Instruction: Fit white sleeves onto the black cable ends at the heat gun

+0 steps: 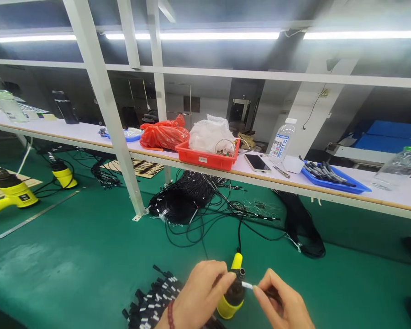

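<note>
Head view: at bottom centre, the left hand point(198, 297) curls nearly closed against the top of a black-and-yellow cable connector point(234, 297), whose black lead point(239, 235) runs up across the green mat point(68, 274). The right hand point(281, 304) pinches a small white strip point(247, 285) at the connector's tip. Tagged black plugs point(154, 297) lie just left.
</note>
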`<state>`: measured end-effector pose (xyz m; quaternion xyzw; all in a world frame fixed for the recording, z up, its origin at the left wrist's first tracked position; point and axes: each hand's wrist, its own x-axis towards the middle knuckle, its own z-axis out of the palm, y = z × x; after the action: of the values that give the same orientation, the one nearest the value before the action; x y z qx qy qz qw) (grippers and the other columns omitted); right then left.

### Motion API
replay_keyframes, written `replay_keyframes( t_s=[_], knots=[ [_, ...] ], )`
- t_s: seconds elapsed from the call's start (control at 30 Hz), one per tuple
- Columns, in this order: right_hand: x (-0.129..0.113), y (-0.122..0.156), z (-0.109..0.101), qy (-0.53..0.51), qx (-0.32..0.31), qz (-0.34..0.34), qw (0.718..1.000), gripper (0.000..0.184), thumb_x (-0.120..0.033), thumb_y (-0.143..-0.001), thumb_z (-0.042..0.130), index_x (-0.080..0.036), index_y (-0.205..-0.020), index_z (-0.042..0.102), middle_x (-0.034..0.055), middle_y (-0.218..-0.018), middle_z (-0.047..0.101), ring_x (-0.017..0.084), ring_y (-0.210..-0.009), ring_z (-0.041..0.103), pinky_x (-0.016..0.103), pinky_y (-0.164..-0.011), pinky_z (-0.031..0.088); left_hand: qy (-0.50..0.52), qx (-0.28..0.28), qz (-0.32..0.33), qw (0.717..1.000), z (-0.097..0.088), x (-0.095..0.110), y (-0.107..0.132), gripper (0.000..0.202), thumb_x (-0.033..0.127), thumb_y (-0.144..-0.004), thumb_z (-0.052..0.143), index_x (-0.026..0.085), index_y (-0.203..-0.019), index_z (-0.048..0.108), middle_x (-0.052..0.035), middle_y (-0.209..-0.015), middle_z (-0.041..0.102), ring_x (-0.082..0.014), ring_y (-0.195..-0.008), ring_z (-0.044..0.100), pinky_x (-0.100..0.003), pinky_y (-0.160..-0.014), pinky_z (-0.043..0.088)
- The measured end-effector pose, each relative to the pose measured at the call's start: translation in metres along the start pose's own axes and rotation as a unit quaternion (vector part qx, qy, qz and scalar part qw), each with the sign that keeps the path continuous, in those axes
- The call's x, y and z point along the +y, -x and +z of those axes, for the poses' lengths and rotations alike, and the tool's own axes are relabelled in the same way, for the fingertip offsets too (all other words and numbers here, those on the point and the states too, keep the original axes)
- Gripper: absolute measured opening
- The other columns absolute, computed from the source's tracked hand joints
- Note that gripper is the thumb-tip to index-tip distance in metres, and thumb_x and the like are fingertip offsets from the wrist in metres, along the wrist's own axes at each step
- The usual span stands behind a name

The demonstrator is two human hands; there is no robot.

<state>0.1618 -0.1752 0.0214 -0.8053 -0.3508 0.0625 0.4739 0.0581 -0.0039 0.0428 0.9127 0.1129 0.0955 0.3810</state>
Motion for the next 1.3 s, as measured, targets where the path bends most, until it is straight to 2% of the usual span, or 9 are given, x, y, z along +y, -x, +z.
replay_keyframes(
  t_s=[0.1,0.23,0.47,0.67,0.87,1.0,1.13,1.3],
  knots=[
    [0.000,-0.011,-0.005,0.017,-0.027,-0.004,0.999,0.037,-0.049,-0.087,0.049,-0.023,-0.062,0.042,-0.0053,-0.056,0.040,0.011,-0.050,0.035,0.021,-0.045,0.031,0.017,0.008,-0.011,1.000,0.006,-0.003,-0.010,0.044,0.044,-0.098,0.029,0.022,-0.067,0.050,0.0018,-0.071,0.060,-0.0161,-0.074,0.054,-0.025,-0.070,0.038],
    [0.005,-0.019,-0.003,0.017,-0.026,0.010,0.999,0.034,-0.045,-0.086,0.050,-0.023,-0.061,0.040,-0.0058,-0.055,0.040,0.011,-0.050,0.035,0.020,-0.045,0.033,0.025,0.020,-0.040,0.999,0.014,-0.009,-0.019,0.039,0.044,-0.096,0.035,0.021,-0.067,0.050,0.0027,-0.072,0.060,-0.0164,-0.077,0.053,-0.025,-0.071,0.038],
    [0.008,-0.022,0.002,0.024,-0.038,0.041,0.998,0.030,-0.040,-0.085,0.047,-0.023,-0.062,0.038,-0.0057,-0.057,0.041,0.011,-0.053,0.037,0.020,-0.047,0.031,0.056,0.025,-0.058,0.996,0.021,-0.015,-0.023,0.027,0.038,-0.093,0.044,0.021,-0.074,0.056,0.0028,-0.078,0.062,-0.0165,-0.080,0.053,-0.025,-0.073,0.038],
    [0.007,-0.023,0.002,0.021,-0.030,0.049,0.998,0.030,-0.041,-0.085,0.048,-0.023,-0.062,0.039,-0.0054,-0.058,0.042,0.012,-0.053,0.038,0.020,-0.047,0.031,0.066,0.023,-0.062,0.996,0.023,-0.016,-0.024,0.026,0.039,-0.091,0.045,0.021,-0.076,0.056,0.0014,-0.080,0.062,-0.0172,-0.080,0.053,-0.026,-0.072,0.039],
    [0.011,-0.022,0.004,0.026,-0.015,0.048,0.998,0.026,-0.036,-0.084,0.053,-0.022,-0.063,0.046,-0.0053,-0.057,0.048,0.012,-0.054,0.044,0.020,-0.047,0.034,0.089,0.027,-0.075,0.993,0.028,-0.021,-0.022,0.017,0.036,-0.088,0.049,0.023,-0.082,0.058,0.0013,-0.085,0.062,-0.0187,-0.085,0.052,-0.027,-0.075,0.039],
    [0.018,-0.021,0.002,0.011,-0.046,0.056,0.997,0.024,-0.039,-0.087,0.050,-0.022,-0.073,0.058,-0.0011,-0.069,0.061,0.014,-0.063,0.056,0.022,-0.056,0.041,0.092,0.032,-0.076,0.992,0.027,-0.020,-0.022,0.010,0.032,-0.086,0.054,0.023,-0.085,0.058,0.0016,-0.087,0.063,-0.0190,-0.087,0.052,-0.026,-0.077,0.039],
    [0.020,-0.020,-0.003,0.030,-0.052,0.034,0.998,0.031,-0.044,-0.090,0.046,-0.022,-0.072,0.060,0.0005,-0.069,0.061,0.016,-0.064,0.056,0.024,-0.059,0.042,0.057,0.026,-0.063,0.996,0.025,-0.017,-0.022,0.020,0.037,-0.092,0.045,0.024,-0.082,0.057,0.0023,-0.082,0.064,-0.0179,-0.083,0.055,-0.025,-0.074,0.039],
    [0.020,-0.021,-0.006,0.049,-0.050,0.017,0.997,0.030,-0.041,-0.089,0.047,-0.023,-0.070,0.060,-0.0001,-0.068,0.060,0.015,-0.061,0.054,0.024,-0.057,0.040,0.000,0.025,-0.049,0.998,0.031,-0.023,-0.026,0.039,0.039,-0.098,0.032,0.023,-0.071,0.054,0.0024,-0.070,0.063,-0.0175,-0.076,0.056,-0.026,-0.075,0.038]
  ],
)
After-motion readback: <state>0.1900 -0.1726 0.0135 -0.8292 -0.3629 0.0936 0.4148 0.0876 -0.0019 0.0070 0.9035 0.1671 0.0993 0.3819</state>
